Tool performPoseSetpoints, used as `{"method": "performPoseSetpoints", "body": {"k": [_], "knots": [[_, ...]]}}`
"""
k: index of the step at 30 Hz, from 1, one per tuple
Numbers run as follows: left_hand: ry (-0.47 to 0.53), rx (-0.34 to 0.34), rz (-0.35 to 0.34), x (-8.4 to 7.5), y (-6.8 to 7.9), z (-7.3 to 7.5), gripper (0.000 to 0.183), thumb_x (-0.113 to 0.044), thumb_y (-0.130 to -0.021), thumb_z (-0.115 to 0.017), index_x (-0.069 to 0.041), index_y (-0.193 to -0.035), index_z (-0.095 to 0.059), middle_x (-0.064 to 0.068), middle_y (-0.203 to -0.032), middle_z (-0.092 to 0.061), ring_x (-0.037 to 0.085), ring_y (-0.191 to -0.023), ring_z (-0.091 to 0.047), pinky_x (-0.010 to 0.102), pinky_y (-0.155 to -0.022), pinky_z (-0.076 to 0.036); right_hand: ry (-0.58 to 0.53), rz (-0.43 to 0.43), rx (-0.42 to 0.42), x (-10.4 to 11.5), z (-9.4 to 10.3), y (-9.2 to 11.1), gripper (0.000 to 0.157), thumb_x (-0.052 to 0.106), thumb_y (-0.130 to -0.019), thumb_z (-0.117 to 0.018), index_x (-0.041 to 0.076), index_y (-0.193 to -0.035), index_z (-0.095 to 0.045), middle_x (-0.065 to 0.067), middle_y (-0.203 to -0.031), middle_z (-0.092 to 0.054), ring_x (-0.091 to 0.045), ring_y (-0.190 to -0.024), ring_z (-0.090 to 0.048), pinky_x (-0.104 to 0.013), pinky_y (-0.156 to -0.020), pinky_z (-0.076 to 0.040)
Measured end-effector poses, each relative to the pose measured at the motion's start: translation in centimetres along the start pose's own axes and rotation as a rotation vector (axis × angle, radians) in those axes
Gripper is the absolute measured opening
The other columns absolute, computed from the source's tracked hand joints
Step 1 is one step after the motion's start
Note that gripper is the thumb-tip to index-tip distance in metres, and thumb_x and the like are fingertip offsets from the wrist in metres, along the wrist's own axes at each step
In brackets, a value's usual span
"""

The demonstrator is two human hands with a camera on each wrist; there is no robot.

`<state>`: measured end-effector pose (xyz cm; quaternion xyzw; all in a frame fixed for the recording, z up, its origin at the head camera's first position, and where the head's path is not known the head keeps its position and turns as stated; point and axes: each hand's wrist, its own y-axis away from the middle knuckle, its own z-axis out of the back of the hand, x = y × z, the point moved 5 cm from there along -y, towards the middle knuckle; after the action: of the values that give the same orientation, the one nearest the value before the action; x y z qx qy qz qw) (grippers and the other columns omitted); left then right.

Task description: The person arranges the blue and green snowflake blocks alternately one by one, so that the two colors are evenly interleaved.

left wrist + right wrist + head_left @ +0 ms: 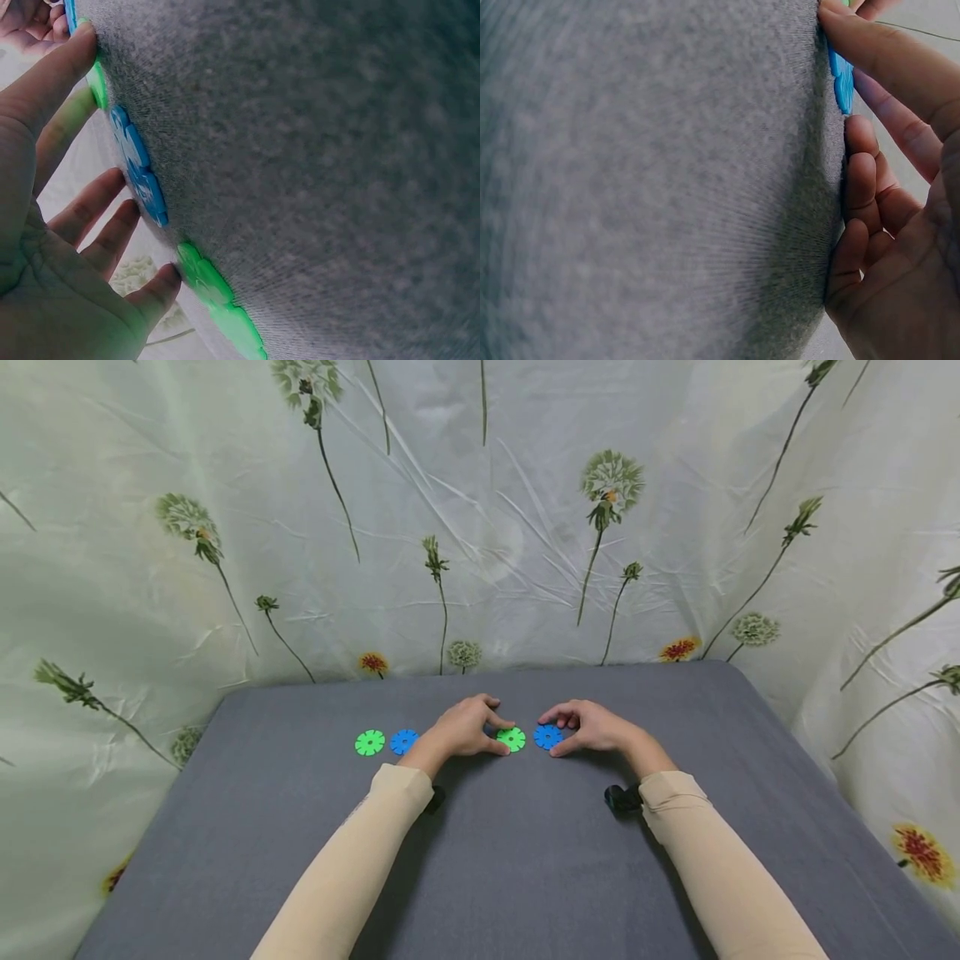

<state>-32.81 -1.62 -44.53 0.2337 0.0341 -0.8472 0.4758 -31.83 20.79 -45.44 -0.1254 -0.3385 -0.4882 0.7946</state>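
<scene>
Flat plastic discs with notched rims and a small central hole lie in a row on the grey cloth. My left hand has its thumb and index finger at opposite edges of a green notched disc. Just right of it, a blue notched disc sits between the thumb and index finger of my right hand. In the right wrist view the other fingers of that hand are curled. The left wrist view shows another blue disc and another green disc under the spread remaining fingers of the left hand.
Further left along the row lie a green disc and a blue disc. The grey cloth-covered table ends at a back edge close behind the discs. A pale curtain printed with dandelions hangs around it.
</scene>
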Motion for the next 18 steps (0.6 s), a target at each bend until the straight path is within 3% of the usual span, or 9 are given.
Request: {"method": "performPoseSetpoints", "body": {"k": [11,18], "knots": [[-0.009,0.001,-0.013,-0.21,-0.07,-0.24,0.052,-0.041,-0.093,-0.086,-0.029,-0.142,-0.073,0.010,-0.169,-0.046,0.035,-0.155,-0.045,0.056,-0.123,-0.043,-0.017,-0.020,0.007,-0.32,-0.06,0.36,0.048,0.023,-0.089,-0.090,0.010,-0.133,-0.075,-0.007,-0.112,-0.064,-0.022,-0.101,-0.051,-0.037,-0.091,-0.043],[-0.036,0.001,-0.019,-0.18,-0.15,-0.43,0.064,-0.043,-0.093,-0.085,-0.031,-0.152,-0.064,0.011,-0.169,-0.045,0.035,-0.155,-0.046,0.057,-0.122,-0.044,-0.061,-0.014,0.003,-0.73,-0.14,0.12,0.071,0.021,-0.087,-0.092,0.005,-0.149,-0.060,-0.008,-0.109,-0.062,-0.021,-0.098,-0.051,-0.036,-0.091,-0.042]]}}
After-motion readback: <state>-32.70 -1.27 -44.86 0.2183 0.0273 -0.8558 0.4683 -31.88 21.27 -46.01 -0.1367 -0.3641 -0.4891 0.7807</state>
